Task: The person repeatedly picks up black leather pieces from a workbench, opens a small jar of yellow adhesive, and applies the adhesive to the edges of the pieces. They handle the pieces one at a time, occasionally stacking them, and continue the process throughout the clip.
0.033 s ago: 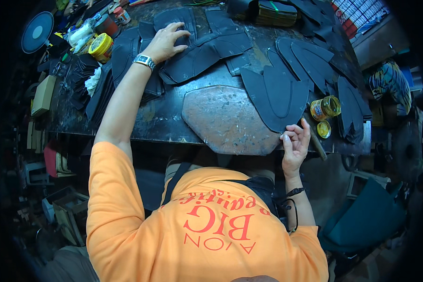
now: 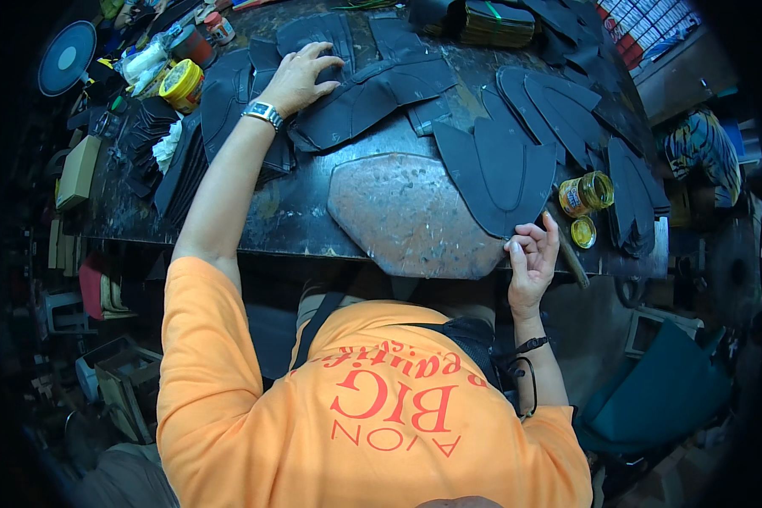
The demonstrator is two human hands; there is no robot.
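My left hand (image 2: 303, 78) rests with fingers apart on black leather-like shoe-upper pieces (image 2: 343, 118) at the back of the table. Nothing shows gripped in it. Toward the front right, my right hand (image 2: 532, 261) pinches the rounded tip of a black U-shaped shoe-upper piece (image 2: 495, 173) between thumb and forefinger, its other fingers curled upward. That piece lies partly over a worn brown board (image 2: 411, 216) at the table's front edge. A stitched or marked curved line runs inside the piece's outline.
An open jar of yellow paste (image 2: 586, 194) and its lid (image 2: 582, 231) sit right of my right hand, beside a wooden handle (image 2: 571, 254). More black pieces (image 2: 550, 110) overlap at the right. A yellow tub (image 2: 181, 85) stands at the left among containers.
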